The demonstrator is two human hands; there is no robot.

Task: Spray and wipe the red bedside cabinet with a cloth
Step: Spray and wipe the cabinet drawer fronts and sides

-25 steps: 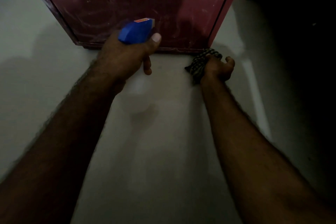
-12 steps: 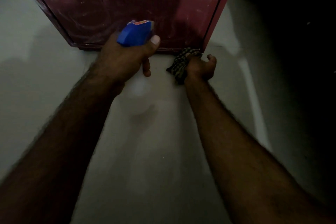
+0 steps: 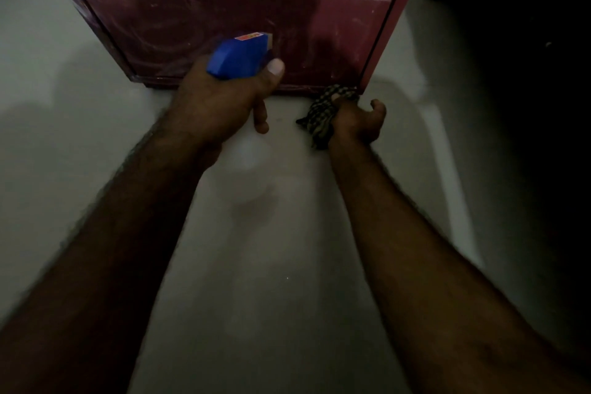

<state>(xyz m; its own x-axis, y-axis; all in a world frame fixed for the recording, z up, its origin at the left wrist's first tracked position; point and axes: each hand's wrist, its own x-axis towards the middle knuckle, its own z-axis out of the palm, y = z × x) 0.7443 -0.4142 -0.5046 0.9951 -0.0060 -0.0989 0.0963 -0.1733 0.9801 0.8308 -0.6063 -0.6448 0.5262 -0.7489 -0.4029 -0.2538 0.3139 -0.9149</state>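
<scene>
The pale grey floor fills most of what I see, smooth and dimly lit, with my 2 bare forearms reaching across it. To the right the room falls into deep shadow, and I can make out nothing there. The red bedside cabinet stands on the floor ahead of me. It is cut off by the top edge, so only 2 drawer fronts show. The lower drawer front carries faint swirled smears.

My left grip is clenched around the spray bottle, thumb laid along the blue head, nozzle aimed at the lower drawer front and near it. The bottle's body below my fist is pale and blurred against the floor. I cannot tell what is in it or how full it is.

My right grip grasps the bunched checked cloth low at the cabinet's bottom right corner, the cloth touching the foot of that corner. Most of the fingers are hidden under the hand, and 1 digit curls up on its right.
</scene>
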